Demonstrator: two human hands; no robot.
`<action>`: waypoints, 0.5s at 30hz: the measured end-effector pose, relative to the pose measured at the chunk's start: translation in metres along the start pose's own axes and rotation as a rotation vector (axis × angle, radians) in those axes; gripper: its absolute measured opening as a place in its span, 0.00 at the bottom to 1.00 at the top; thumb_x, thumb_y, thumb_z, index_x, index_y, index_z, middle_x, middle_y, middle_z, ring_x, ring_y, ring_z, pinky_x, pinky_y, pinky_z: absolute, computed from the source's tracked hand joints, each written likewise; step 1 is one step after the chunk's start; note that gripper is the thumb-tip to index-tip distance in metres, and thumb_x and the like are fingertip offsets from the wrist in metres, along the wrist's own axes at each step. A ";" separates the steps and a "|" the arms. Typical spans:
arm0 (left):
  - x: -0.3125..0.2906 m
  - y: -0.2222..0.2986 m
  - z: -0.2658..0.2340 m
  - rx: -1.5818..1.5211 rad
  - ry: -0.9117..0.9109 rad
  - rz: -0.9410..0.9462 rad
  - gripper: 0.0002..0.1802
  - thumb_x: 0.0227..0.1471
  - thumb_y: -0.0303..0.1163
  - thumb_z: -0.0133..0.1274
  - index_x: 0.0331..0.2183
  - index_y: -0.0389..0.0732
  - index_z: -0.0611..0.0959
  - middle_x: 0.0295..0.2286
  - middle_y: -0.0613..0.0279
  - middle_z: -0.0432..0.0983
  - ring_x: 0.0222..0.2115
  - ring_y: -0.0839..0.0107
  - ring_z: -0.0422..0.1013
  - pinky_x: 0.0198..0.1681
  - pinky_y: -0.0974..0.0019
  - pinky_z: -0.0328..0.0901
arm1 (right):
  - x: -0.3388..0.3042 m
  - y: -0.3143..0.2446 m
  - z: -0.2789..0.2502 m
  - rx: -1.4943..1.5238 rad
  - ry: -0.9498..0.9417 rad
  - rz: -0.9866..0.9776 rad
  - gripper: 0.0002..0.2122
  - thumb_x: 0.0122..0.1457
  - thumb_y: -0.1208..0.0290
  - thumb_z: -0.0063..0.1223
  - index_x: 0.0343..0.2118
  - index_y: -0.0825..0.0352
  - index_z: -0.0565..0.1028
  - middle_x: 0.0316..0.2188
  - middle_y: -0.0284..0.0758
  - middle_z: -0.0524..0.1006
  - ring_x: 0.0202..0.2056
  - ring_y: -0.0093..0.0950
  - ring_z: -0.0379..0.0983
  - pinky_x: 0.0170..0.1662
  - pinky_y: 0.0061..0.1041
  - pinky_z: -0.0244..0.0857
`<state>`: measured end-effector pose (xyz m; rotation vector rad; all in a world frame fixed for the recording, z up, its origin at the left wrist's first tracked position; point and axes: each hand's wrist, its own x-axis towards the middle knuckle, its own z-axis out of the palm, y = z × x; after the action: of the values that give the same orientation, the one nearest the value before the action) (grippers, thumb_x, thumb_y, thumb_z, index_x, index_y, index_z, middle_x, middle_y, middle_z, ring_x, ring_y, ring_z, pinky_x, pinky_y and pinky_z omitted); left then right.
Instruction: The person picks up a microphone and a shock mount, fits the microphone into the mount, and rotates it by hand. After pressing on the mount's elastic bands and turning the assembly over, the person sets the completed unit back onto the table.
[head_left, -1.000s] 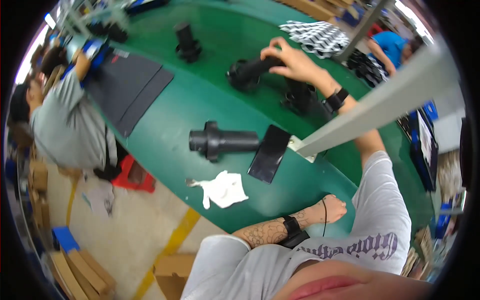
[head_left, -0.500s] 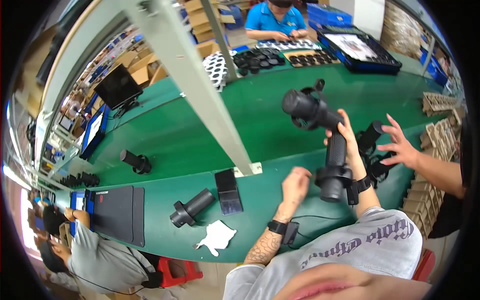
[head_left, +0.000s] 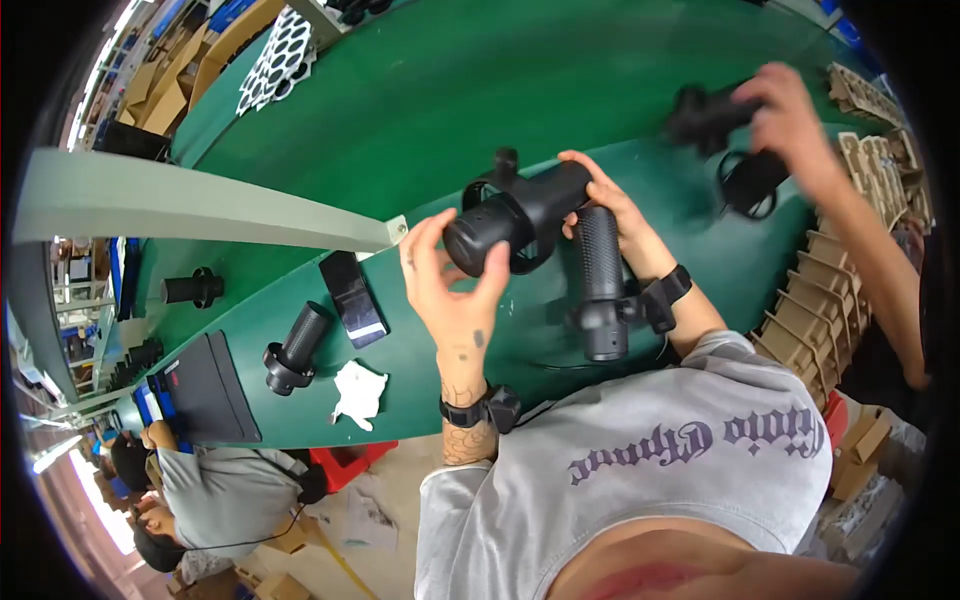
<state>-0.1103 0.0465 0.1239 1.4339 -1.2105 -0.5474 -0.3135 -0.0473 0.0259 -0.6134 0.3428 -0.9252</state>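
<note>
The left hand (head_left: 450, 290) wraps thumb and fingers around the left end of a black ringed cylinder (head_left: 515, 220), and the right hand (head_left: 622, 215) closes on its right end, so the piece lies tilted between the two, above the desk (head_left: 545, 335). Just nearer, a textured cylinder (head_left: 600, 265) with its own ring points toward the person's body, close against the right palm; whether those fingers also grip it or the desk bears it, I cannot tell. If the right hand does carry both, its grasp is probably divided, and a twist on the upper piece could let the lower one slip and knock on the desk. The lower ring lies right by the wrist unit (head_left: 662, 303), so it might snag there as the wrist turns. On the right, a co-worker's forearm (head_left: 850, 200) reaches in to a blurred black part (head_left: 712, 115); a wide swing of the right elbow could bump it. To the left, a phone (head_left: 352, 300) and a white cloth (head_left: 358, 393) lie well apart.
</note>
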 end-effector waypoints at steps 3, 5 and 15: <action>-0.022 0.001 0.010 0.058 -0.089 0.159 0.33 0.33 0.24 0.66 0.45 0.36 0.73 0.45 0.57 0.61 0.39 0.69 0.70 0.34 0.71 0.72 | -0.011 0.001 -0.003 0.106 -0.037 0.004 0.30 0.57 0.63 0.53 0.60 0.63 0.55 0.37 0.39 0.73 0.29 0.26 0.73 0.30 0.30 0.73; -0.031 -0.001 0.015 0.045 -0.113 0.184 0.35 0.30 0.25 0.68 0.44 0.36 0.72 0.44 0.57 0.61 0.40 0.68 0.68 0.34 0.70 0.72 | -0.010 0.006 0.001 0.163 0.020 -0.011 0.30 0.57 0.63 0.52 0.60 0.63 0.56 0.39 0.39 0.73 0.31 0.27 0.74 0.31 0.28 0.73; -0.024 0.007 0.029 0.279 -0.134 0.586 0.31 0.23 0.38 0.75 0.36 0.46 0.81 0.37 0.63 0.69 0.27 0.69 0.69 0.25 0.69 0.67 | -0.008 0.002 0.009 0.181 0.074 0.028 0.32 0.57 0.57 0.50 0.62 0.62 0.55 0.48 0.39 0.71 0.48 0.29 0.70 0.54 0.30 0.64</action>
<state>-0.1466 0.0558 0.1158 1.1925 -1.7800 -0.0693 -0.3118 -0.0361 0.0317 -0.4088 0.3287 -0.9417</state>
